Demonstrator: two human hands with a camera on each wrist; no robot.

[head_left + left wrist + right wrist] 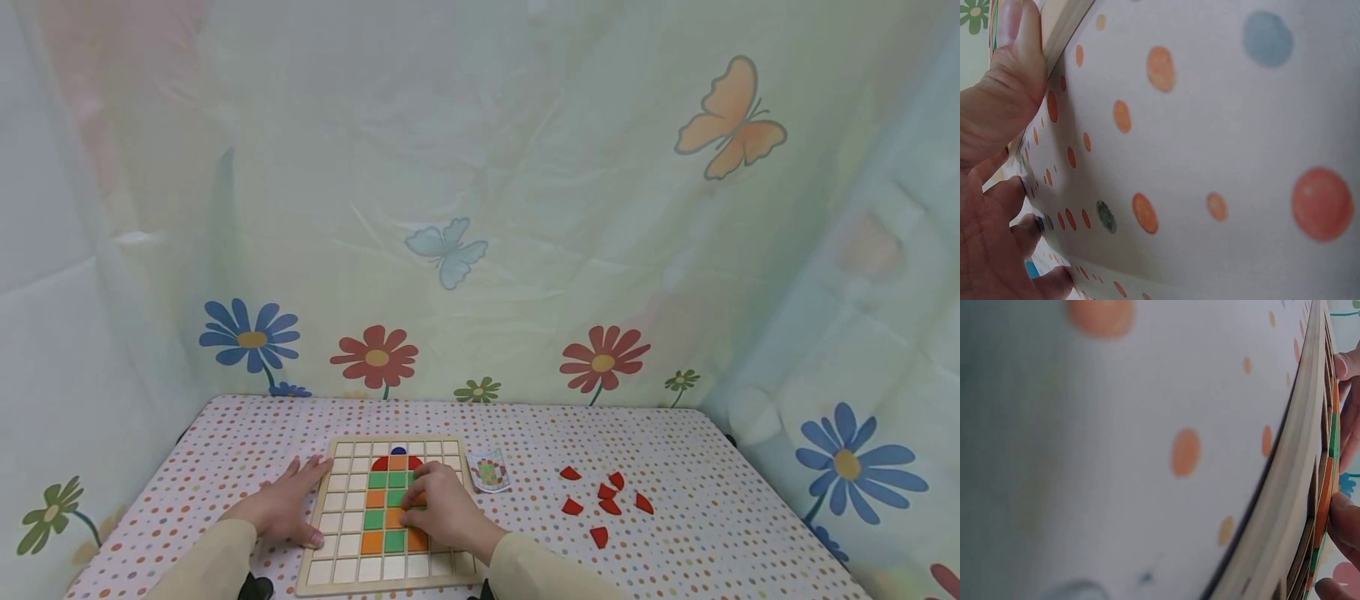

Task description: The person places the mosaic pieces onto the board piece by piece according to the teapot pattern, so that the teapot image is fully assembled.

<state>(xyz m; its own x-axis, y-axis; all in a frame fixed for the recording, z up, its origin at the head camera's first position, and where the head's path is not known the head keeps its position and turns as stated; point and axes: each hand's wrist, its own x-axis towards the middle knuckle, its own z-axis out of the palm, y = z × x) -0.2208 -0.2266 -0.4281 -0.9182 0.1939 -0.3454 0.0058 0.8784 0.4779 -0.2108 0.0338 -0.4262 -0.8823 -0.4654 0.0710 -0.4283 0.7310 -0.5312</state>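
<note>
A wooden grid board [320, 571] lies on the table with square green tiles [372, 520] and orange tiles [371, 543] in its cells. Near its top are red curved pieces [381, 463] and a dark blue piece [398, 451]. My left hand [285, 500] rests at the board's left edge with fingers spread; the left wrist view shows the thumb [1019, 56] against the frame. Over the middle of the tiles, my right hand [446, 510] touches them with its fingertips, covering part of the pattern. In the right wrist view, one fingertip [1342, 509] meets an orange tile [1325, 500].
A small printed card [489, 472] lies right of the board. Further right, several loose red pieces [607, 492] are scattered on the dotted tablecloth [697, 521]. A curtain [517, 350] with flowers and butterflies surrounds the table at the back and sides.
</note>
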